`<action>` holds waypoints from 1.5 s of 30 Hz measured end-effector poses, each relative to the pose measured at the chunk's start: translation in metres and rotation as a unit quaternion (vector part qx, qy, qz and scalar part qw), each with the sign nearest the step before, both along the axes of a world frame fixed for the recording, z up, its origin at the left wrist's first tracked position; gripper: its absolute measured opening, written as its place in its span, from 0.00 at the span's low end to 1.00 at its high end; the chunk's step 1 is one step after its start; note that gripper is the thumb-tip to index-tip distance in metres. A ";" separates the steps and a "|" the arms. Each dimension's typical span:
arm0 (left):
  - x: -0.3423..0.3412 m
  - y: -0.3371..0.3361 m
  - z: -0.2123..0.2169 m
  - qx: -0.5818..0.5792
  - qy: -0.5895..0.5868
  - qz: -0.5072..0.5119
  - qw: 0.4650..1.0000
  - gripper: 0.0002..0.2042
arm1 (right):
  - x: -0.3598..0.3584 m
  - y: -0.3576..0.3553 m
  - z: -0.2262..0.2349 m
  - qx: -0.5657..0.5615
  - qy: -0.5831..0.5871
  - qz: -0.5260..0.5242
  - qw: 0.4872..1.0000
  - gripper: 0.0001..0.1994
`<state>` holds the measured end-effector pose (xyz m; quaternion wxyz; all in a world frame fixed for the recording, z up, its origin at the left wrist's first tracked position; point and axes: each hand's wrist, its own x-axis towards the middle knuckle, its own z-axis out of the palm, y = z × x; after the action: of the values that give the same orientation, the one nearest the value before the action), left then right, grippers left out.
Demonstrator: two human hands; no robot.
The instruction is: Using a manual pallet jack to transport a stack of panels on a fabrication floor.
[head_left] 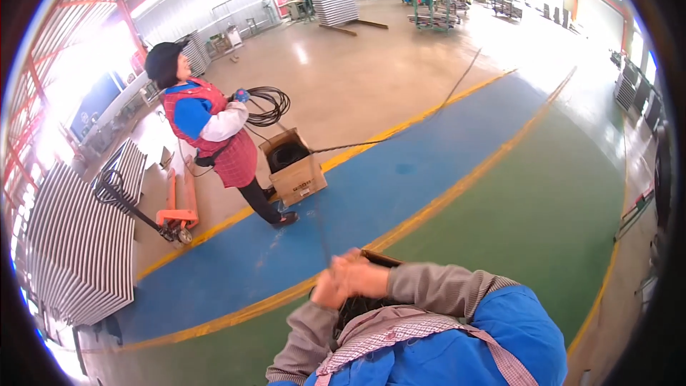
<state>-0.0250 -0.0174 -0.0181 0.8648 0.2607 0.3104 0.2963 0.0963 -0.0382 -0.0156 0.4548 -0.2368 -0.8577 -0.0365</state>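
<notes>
Though it's blurred, my two-handed grip [349,276] looks closed on dark cable [321,227] — probably light, springy; best held along straight runs.

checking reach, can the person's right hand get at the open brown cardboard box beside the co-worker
Probably not from here: blue painted floor separates the right hand from that cardboard box.

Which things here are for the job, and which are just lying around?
Probably for the job:
thin dark cable reaching the wearer's left hand and right hand
black cable coil a co-worker holds
brown cardboard box holding black coils

Probably just lying around:
orange metal pallet truck
stacked silvery-grey panels
</notes>
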 end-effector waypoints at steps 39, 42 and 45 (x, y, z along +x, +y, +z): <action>-0.011 -0.031 0.011 0.330 0.169 -0.201 0.907 0.18 | 0.058 0.055 0.004 -0.664 0.451 -0.025 0.597 0.13; -0.012 0.005 -0.008 0.048 -0.043 -0.015 0.998 0.21 | 0.010 0.003 0.007 -0.231 0.011 -0.001 0.973 0.09; -0.020 0.051 -0.008 -0.146 -0.169 -0.007 0.975 0.18 | -0.011 -0.039 -0.002 -0.507 -0.107 0.072 0.852 0.11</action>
<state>-0.0446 0.0331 -0.0257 0.9356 0.0801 0.1978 0.2814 0.0855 -0.0768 -0.0176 0.1780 -0.3670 -0.8151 0.4114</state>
